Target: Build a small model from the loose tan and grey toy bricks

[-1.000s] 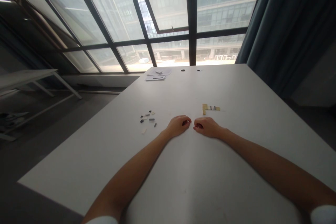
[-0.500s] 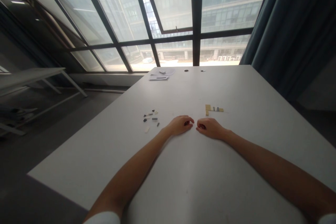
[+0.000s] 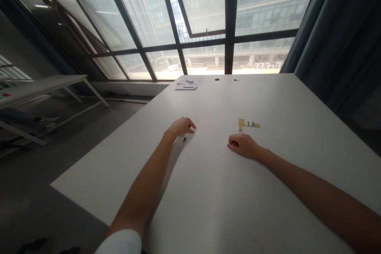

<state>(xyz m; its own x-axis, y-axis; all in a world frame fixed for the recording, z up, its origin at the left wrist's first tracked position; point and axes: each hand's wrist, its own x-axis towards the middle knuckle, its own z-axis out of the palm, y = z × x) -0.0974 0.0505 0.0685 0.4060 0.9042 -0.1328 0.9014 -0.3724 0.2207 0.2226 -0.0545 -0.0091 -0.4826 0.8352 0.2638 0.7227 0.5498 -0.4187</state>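
Gently lift the left hand (image 3: 180,126), fingers apart, past the dark bit (image 3: 185,139); right hand (image 3: 244,145) curls, can't tell if full.

Dark-framed windows (image 3: 262,8) span the far side, with a blue-grey curtain (image 3: 321,39) hanging at their right. Papers (image 3: 180,87) lie at the far left corner of a white table (image 3: 208,101); a second table (image 3: 53,85) stands to its left.
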